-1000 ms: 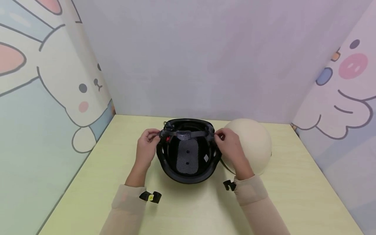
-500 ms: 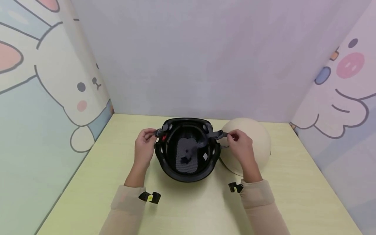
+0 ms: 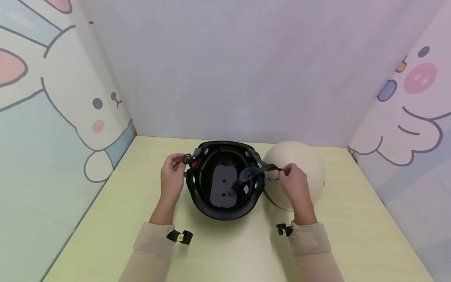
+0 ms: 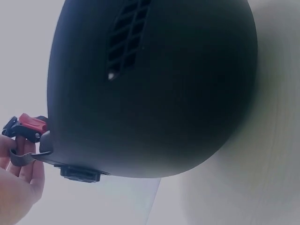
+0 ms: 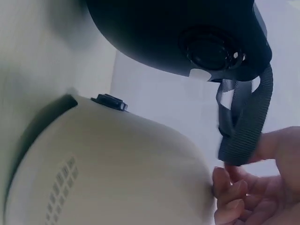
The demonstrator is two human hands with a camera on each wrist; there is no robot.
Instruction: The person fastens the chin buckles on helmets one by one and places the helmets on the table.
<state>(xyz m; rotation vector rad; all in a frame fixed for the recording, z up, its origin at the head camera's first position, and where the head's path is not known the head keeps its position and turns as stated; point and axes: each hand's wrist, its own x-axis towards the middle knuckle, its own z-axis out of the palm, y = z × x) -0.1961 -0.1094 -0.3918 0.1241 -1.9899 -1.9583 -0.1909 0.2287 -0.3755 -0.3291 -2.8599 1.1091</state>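
A black helmet (image 3: 225, 214) lies upside down with its padded inside facing up. At its left edge my left hand (image 3: 171, 172) grips the buckle end of a chin strap. In the left wrist view the buckle (image 4: 33, 123) shows a red tab and sits at the fingertips. My right hand (image 3: 295, 183) pinches the other side's dark strap (image 3: 251, 171), pulled out to the right past the rim. The strap's loose end hangs into the helmet. The right wrist view shows the webbing (image 5: 248, 133) looping down from the rim to the thumb and fingers.
Just right of the black helmet stands a cream helmet (image 3: 290, 152), dome up, partly behind my right hand. Both rest on a pale wooden table (image 3: 225, 250). Behind rises a plain lilac backdrop (image 3: 225, 70), with cartoon-printed panels (image 3: 70, 156) at the sides.
The strap that spanned the black helmet has come apart at the buckle. My right hand has moved right with its strap half; my left hand has shifted slightly left with the buckle.
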